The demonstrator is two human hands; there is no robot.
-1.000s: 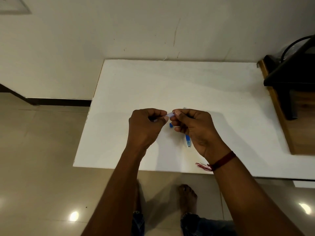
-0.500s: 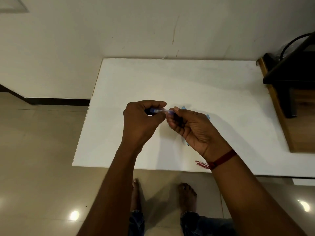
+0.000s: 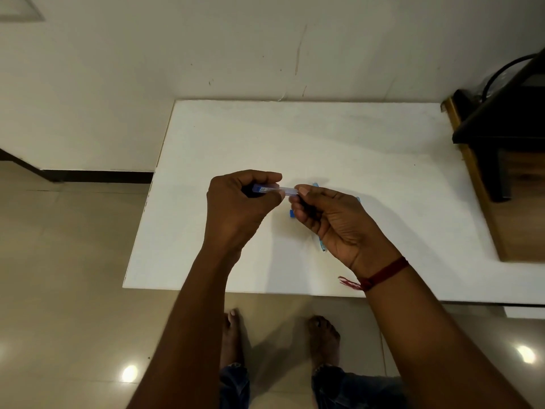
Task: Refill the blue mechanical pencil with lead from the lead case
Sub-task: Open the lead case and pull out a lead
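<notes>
My left hand [image 3: 239,211] grips the lead case [image 3: 274,189], a thin clear tube with a blue label, held level above the white table [image 3: 354,149]. My right hand [image 3: 333,225] is turned palm-up, its thumb and forefinger pinching the case's right end. The blue mechanical pencil [image 3: 322,245] lies on the table under my right hand; only its two ends show. A small blue piece [image 3: 292,214] lies on the table below the case, partly hidden by my fingers. No loose lead can be made out.
A dark piece of furniture [image 3: 501,128] on a wooden surface [image 3: 519,231] stands at the table's right edge, with a black cable [image 3: 501,69] behind it. The wall runs along the table's far edge. My bare feet are on the tiled floor below the near edge.
Both hands have risen slightly. More of the lead case now shows out of my left fist, and my right hand has rolled palm-up while pinching its end.
</notes>
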